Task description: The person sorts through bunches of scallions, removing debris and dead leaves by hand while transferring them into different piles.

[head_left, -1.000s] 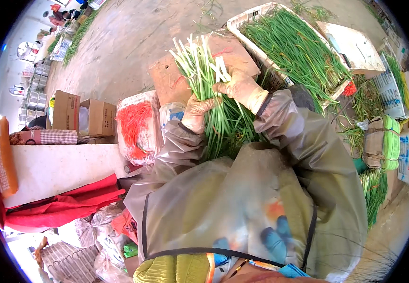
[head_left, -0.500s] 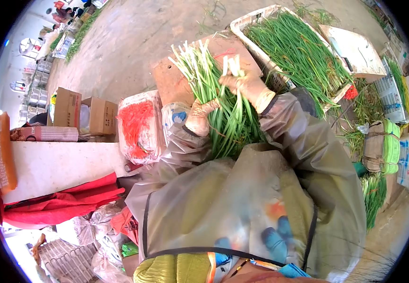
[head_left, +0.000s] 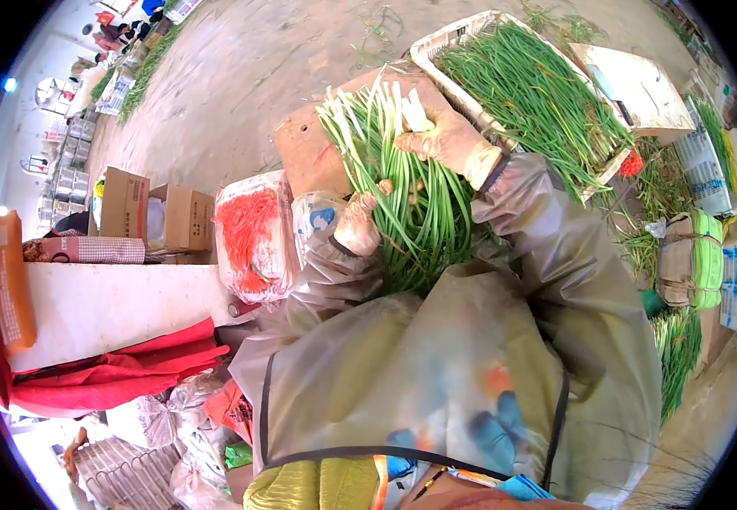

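A loose bunch of scallions (head_left: 385, 153), with white ends pointing away and green leaves toward me, lies across my left hand (head_left: 357, 224). That hand is closed round the bunch from the left; its fingertips peep out among the leaves. My right hand (head_left: 455, 146), in a tan glove, pinches a few scallions by their thick white ends at the bunch's right side. Their leaves hang down over the rest of the bunch. Beneath both hands is a brown board (head_left: 310, 146), and the leaf tips reach my grey translucent smock (head_left: 419, 365).
A white crate (head_left: 426, 56) heaped with scallions stands at the far right, beside a white box (head_left: 640, 85). On the left are a pack with red ties (head_left: 247, 225), a cardboard box (head_left: 185, 212), a white tabletop (head_left: 122, 302) and red cloth (head_left: 122, 365).
My right hand has moved slightly right, still holding stalks. The bunch has spread wider over my left hand, whose fingers are now more covered by leaves.
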`<state>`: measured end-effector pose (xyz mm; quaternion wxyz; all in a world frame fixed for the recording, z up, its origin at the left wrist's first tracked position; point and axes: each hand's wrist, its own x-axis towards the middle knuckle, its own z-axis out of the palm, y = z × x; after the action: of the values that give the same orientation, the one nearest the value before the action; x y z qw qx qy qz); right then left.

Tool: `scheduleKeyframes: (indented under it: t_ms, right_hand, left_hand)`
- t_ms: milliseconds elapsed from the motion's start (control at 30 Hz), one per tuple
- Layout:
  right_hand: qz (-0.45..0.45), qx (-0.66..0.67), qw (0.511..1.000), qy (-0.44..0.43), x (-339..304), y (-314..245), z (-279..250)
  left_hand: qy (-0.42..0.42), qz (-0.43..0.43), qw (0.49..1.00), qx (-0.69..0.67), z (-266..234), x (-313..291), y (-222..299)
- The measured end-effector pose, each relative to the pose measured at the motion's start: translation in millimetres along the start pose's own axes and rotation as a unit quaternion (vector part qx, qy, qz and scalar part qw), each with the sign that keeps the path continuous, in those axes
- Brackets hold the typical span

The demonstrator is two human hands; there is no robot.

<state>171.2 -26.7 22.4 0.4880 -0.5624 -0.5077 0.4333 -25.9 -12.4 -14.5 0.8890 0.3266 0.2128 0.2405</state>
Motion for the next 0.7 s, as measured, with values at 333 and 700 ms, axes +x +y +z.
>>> scheduleKeyframes:
  t_ms: [333, 700]
  right_hand:
    - [0.008, 0.269, 0.96, -0.079, -29, -19, -29]
    - [0.049, 0.144, 0.982, 0.116, -37, -14, -89]
  left_hand:
    - [-0.024, 0.054, 0.989, 0.135, -29, -4, 3]
    - [0.044, 0.087, 0.987, 0.131, -21, -11, 2]
